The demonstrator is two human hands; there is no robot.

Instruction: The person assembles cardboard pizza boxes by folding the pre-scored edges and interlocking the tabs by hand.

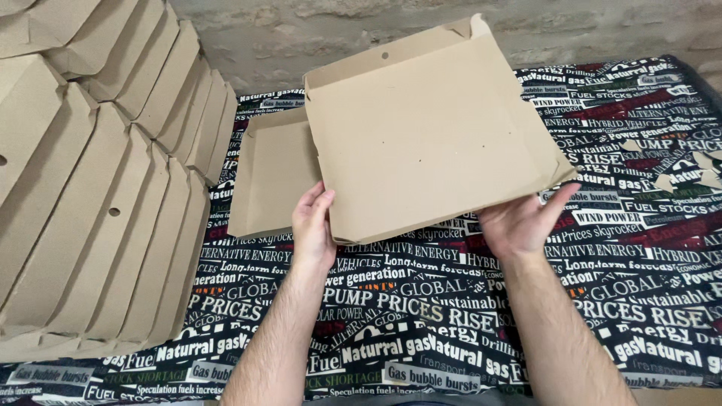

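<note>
A brown cardboard pizza-style box is raised above the table, its lid half folded over its tray. My left hand grips the lid's near left corner, thumb on top. My right hand supports the near right corner from beneath, fingers against the cardboard. The box's small round holes face me. Its tray part lies low on the cloth behind my left hand.
A tall leaning stack of folded brown boxes fills the left side. A dark printed cloth covers the table. Small cardboard scraps lie at the right edge. A rough stone wall runs behind.
</note>
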